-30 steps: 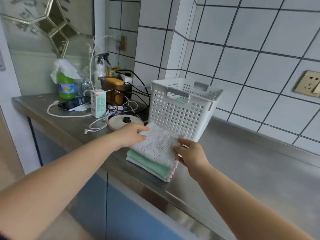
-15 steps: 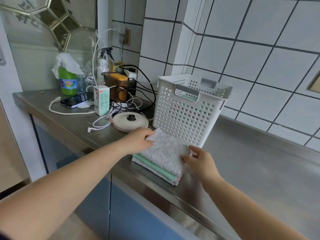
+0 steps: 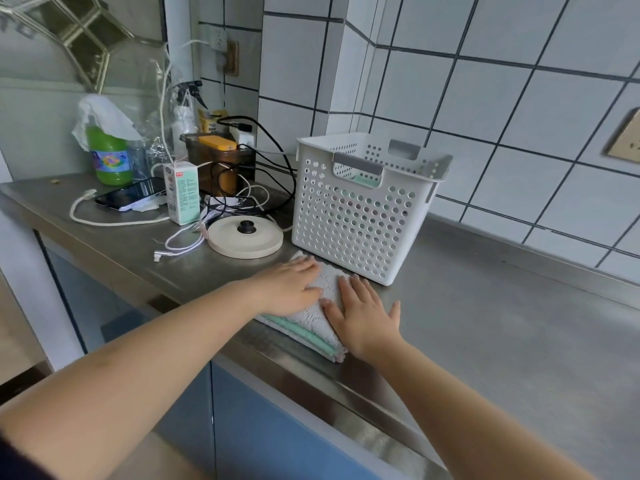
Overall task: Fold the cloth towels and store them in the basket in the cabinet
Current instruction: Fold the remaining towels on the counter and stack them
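With the left hand point(image 3: 289, 287) and right hand point(image 3: 363, 315) flat, fingers extended and gripping nothing, atop the folded towel stack point(image 3: 311, 318) on the tabletop point(image 3: 485, 323), press evenly toward the edges to flatten creases before lifting it into the basket point(image 3: 363, 209) just beyond the fingertips.

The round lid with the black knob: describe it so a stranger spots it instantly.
On the steel counter, look just left of the white perforated basket. The round lid lies flat there beside tangled cables: a cream disc, the only one with a black knob.
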`<action>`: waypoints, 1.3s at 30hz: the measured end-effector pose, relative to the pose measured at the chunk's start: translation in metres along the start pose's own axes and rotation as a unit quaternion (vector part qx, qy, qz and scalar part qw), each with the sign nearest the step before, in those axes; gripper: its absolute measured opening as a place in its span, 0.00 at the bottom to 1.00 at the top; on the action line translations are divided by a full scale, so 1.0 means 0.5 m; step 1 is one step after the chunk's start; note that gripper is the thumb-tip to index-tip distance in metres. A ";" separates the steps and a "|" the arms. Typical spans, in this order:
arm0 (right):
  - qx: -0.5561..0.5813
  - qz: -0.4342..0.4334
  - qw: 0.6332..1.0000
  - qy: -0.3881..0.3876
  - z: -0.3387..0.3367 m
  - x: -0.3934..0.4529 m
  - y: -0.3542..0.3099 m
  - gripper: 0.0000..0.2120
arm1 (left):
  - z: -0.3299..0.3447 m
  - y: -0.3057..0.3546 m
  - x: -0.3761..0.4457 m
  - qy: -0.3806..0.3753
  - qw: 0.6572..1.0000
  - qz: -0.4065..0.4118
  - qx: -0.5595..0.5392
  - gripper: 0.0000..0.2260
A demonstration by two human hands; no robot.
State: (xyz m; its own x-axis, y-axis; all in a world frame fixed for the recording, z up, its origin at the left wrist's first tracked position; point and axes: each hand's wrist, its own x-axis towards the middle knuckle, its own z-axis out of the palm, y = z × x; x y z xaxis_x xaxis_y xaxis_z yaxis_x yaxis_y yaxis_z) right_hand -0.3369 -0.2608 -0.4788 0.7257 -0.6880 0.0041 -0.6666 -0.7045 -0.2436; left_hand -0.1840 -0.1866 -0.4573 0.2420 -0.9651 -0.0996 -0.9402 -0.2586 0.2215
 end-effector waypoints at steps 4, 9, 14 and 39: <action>0.005 0.016 1.000 -0.018 -0.002 0.005 0.004 0.33 | 0.011 -0.001 0.003 0.009 0.999 -0.028 -0.041 0.29; 0.010 0.023 0.998 -0.050 -0.018 0.014 0.000 0.34 | 0.016 0.002 0.002 0.030 0.996 -0.046 -0.068 0.29; 0.239 0.090 0.967 -0.008 -0.053 -0.009 0.023 0.32 | -0.009 -0.046 -0.017 0.092 0.966 -0.133 -0.202 0.35; 0.751 0.262 0.606 0.018 -0.145 -0.132 0.309 0.10 | 0.067 0.266 0.001 0.031 0.658 -0.101 -0.746 0.12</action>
State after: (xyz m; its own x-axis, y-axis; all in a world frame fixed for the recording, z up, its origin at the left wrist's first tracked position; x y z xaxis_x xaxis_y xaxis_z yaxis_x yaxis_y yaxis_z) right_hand -0.4999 -0.3369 -0.4463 0.4596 -0.7712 -0.4405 0.1238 0.5467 -0.8281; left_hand -0.3171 -0.2201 -0.4605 0.3789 -0.8928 -0.2438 0.3818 -0.0892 0.9199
